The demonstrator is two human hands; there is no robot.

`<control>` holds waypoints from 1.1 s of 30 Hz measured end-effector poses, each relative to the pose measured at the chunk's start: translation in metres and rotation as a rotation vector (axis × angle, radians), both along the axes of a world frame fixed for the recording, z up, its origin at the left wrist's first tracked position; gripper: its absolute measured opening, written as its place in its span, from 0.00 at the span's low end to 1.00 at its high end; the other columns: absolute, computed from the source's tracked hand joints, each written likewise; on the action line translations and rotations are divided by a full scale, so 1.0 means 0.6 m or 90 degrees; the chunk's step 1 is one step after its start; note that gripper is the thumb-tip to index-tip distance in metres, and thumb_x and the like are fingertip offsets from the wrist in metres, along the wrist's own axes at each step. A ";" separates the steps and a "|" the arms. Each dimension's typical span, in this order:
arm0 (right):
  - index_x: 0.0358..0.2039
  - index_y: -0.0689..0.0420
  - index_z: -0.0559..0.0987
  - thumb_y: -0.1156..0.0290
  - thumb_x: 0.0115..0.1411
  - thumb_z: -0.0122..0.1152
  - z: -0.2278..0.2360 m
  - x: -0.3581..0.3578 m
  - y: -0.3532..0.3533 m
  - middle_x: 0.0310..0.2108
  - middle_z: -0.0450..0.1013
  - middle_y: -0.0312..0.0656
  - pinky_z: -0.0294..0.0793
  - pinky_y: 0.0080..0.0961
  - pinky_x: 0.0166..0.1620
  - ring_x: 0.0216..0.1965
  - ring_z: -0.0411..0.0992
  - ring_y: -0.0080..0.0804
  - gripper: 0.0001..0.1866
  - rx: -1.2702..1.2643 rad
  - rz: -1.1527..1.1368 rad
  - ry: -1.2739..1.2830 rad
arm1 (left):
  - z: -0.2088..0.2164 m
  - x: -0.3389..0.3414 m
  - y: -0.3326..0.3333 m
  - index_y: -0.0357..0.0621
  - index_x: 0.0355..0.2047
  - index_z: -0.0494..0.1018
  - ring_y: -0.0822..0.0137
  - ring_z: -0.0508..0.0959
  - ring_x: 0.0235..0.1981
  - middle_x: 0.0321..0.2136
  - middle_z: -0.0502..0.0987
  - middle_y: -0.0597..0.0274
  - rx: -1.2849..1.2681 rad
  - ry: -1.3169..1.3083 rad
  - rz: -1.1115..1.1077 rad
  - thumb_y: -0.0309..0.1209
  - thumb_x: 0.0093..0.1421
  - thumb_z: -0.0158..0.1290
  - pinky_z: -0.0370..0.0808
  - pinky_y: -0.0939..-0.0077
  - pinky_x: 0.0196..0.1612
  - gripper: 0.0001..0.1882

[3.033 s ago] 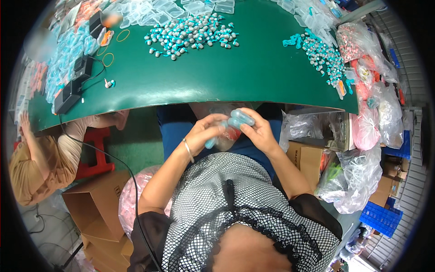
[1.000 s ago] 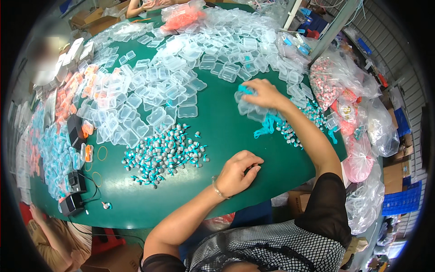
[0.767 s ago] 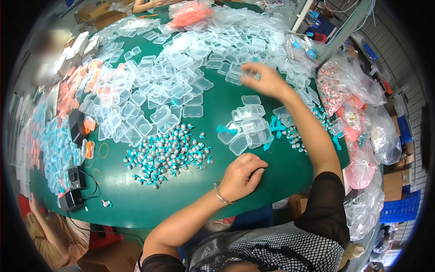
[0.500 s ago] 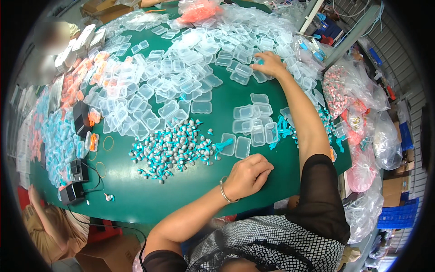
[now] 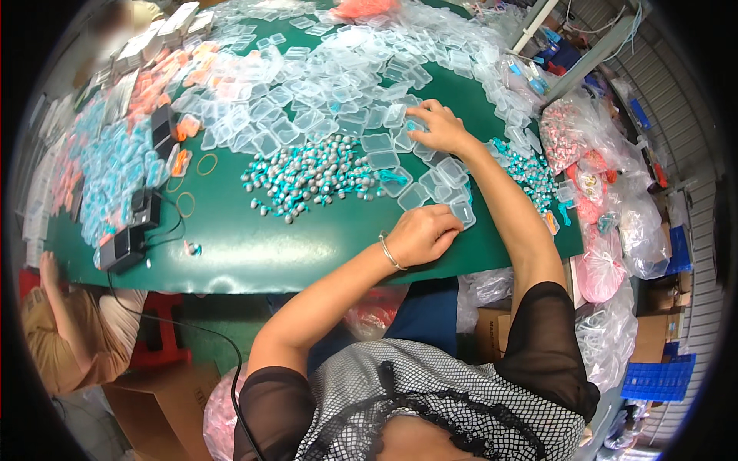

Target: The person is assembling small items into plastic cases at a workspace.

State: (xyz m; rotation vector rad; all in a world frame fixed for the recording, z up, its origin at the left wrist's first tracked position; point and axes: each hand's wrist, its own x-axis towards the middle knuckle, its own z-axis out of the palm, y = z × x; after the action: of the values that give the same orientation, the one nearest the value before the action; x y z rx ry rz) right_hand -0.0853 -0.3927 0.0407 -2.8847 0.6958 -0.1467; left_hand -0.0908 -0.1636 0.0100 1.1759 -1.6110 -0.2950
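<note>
My right hand (image 5: pixel 441 128) reaches over the table with its fingers apart and bent, touching small clear plastic boxes (image 5: pixel 380 142). Whether anything lies under its fingertips is hidden. My left hand (image 5: pixel 420 237), a bracelet on its wrist, rests closed near the table's front edge. Its fingertips are tucked out of sight beside a clear box (image 5: pixel 463 214). Between the hands lies a loose group of clear boxes (image 5: pixel 440 183). Just left of them spreads a heap of small grey-and-teal pieces (image 5: pixel 307 175), with a teal strip-like piece (image 5: pixel 394 177) at its right edge.
Many more clear boxes (image 5: pixel 323 84) cover the far table. At the left lie teal-filled boxes (image 5: pixel 115 165) and black devices (image 5: pixel 123 247) with a cable. Plastic bags (image 5: pixel 603 265) crowd the right edge. Another person's arm (image 5: pixel 65 307) shows at the lower left.
The view has shifted, so the table sits higher in the picture. My right hand has come nearer to me, and clear boxes beside it now lie closer to the near group. My left hand stays closed.
</note>
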 end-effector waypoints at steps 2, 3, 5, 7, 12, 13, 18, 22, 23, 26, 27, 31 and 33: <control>0.52 0.35 0.76 0.53 0.51 0.64 -0.016 -0.004 0.001 0.55 0.66 0.39 0.67 0.52 0.53 0.55 0.67 0.46 0.25 0.013 0.030 -0.064 | 0.015 -0.005 0.024 0.42 0.31 0.78 0.53 0.78 0.31 0.29 0.77 0.57 0.022 -0.057 0.017 0.25 0.53 0.56 0.76 0.63 0.34 0.05; 0.50 0.37 0.78 0.57 0.53 0.64 -0.016 -0.004 0.012 0.53 0.70 0.39 0.68 0.51 0.52 0.53 0.69 0.44 0.22 0.029 0.052 -0.125 | 0.014 -0.004 0.037 0.42 0.31 0.78 0.53 0.78 0.31 0.29 0.77 0.57 0.025 -0.059 0.022 0.25 0.53 0.56 0.76 0.63 0.34 0.05; 0.47 0.39 0.80 0.60 0.53 0.63 -0.011 -0.005 0.026 0.48 0.73 0.38 0.68 0.50 0.50 0.51 0.71 0.42 0.18 0.000 0.026 -0.127 | 0.011 0.005 0.061 0.44 0.30 0.78 0.54 0.78 0.33 0.28 0.75 0.57 -0.002 -0.120 0.113 0.26 0.52 0.56 0.75 0.61 0.35 0.05; 0.40 0.41 0.83 0.64 0.54 0.62 -0.011 -0.008 0.041 0.37 0.78 0.35 0.68 0.48 0.46 0.44 0.74 0.39 0.12 -0.081 -0.002 -0.174 | 0.012 0.012 0.082 0.44 0.30 0.78 0.54 0.77 0.34 0.28 0.75 0.57 0.010 -0.107 0.197 0.26 0.52 0.56 0.75 0.61 0.36 0.05; 0.35 0.43 0.83 0.65 0.55 0.61 -0.003 -0.015 0.056 0.31 0.78 0.32 0.67 0.45 0.42 0.41 0.74 0.37 0.07 -0.100 -0.007 -0.323 | 0.001 0.053 0.109 0.47 0.33 0.79 0.55 0.78 0.33 0.28 0.76 0.59 0.099 -0.098 0.429 0.27 0.52 0.58 0.75 0.61 0.35 0.06; 0.33 0.44 0.83 0.66 0.55 0.61 0.006 -0.020 0.061 0.31 0.78 0.32 0.68 0.42 0.41 0.39 0.75 0.38 0.06 -0.099 -0.007 -0.410 | -0.002 0.063 0.110 0.47 0.33 0.79 0.55 0.78 0.33 0.28 0.76 0.59 0.100 -0.127 0.463 0.27 0.52 0.59 0.74 0.61 0.36 0.07; 0.36 0.54 0.83 0.76 0.54 0.64 0.039 -0.068 0.091 0.30 0.77 0.39 0.73 0.25 0.33 0.28 0.74 0.29 0.08 0.029 0.007 -0.701 | -0.006 0.084 0.084 0.48 0.33 0.80 0.56 0.76 0.37 0.30 0.76 0.60 0.125 -0.239 0.569 0.31 0.50 0.62 0.71 0.60 0.38 0.09; 0.38 0.58 0.82 0.76 0.58 0.63 0.010 -0.132 0.124 0.30 0.76 0.36 0.72 0.18 0.35 0.29 0.72 0.19 0.08 0.228 -0.054 -0.630 | -0.014 0.082 0.050 0.51 0.31 0.81 0.58 0.75 0.38 0.31 0.75 0.63 0.178 -0.306 0.595 0.35 0.48 0.64 0.68 0.60 0.38 0.09; 0.39 0.58 0.82 0.76 0.58 0.63 0.003 -0.143 0.143 0.31 0.76 0.34 0.72 0.16 0.34 0.29 0.71 0.16 0.08 0.274 -0.045 -0.637 | -0.019 0.087 0.045 0.51 0.29 0.81 0.59 0.75 0.39 0.31 0.75 0.64 0.185 -0.314 0.601 0.35 0.49 0.64 0.67 0.59 0.38 0.07; 0.41 0.58 0.81 0.78 0.58 0.62 -0.001 -0.177 0.206 0.32 0.77 0.34 0.72 0.14 0.34 0.29 0.71 0.15 0.10 0.388 -0.010 -0.601 | -0.021 0.093 0.048 0.51 0.28 0.81 0.60 0.75 0.39 0.32 0.75 0.64 0.156 -0.348 0.598 0.35 0.49 0.63 0.67 0.59 0.38 0.06; 0.41 0.58 0.81 0.78 0.57 0.62 -0.001 -0.186 0.225 0.31 0.77 0.34 0.72 0.15 0.34 0.29 0.71 0.15 0.11 0.356 -0.012 -0.571 | -0.020 0.093 0.050 0.51 0.27 0.80 0.59 0.75 0.39 0.32 0.75 0.64 0.161 -0.347 0.597 0.33 0.49 0.63 0.67 0.60 0.38 0.05; 0.41 0.57 0.80 0.78 0.54 0.62 -0.012 -0.190 0.287 0.26 0.76 0.37 0.73 0.20 0.29 0.24 0.73 0.22 0.12 0.275 -0.018 -0.476 | 0.001 0.101 0.090 0.48 0.27 0.79 0.57 0.76 0.36 0.31 0.74 0.62 0.080 -0.279 0.501 0.29 0.49 0.63 0.71 0.62 0.36 0.05; 0.36 0.55 0.80 0.74 0.53 0.62 -0.014 -0.184 0.314 0.26 0.77 0.39 0.73 0.31 0.31 0.25 0.75 0.32 0.09 0.237 -0.054 -0.422 | 0.001 0.101 0.116 0.47 0.28 0.79 0.56 0.76 0.34 0.30 0.74 0.61 0.105 -0.256 0.463 0.28 0.49 0.63 0.72 0.62 0.35 0.06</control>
State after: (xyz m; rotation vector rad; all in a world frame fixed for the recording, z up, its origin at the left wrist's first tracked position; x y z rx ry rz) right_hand -0.1957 -0.2042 0.0321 -2.2432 0.6231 -0.8363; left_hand -0.0300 -0.0938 0.0108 1.9478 -1.3837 0.3025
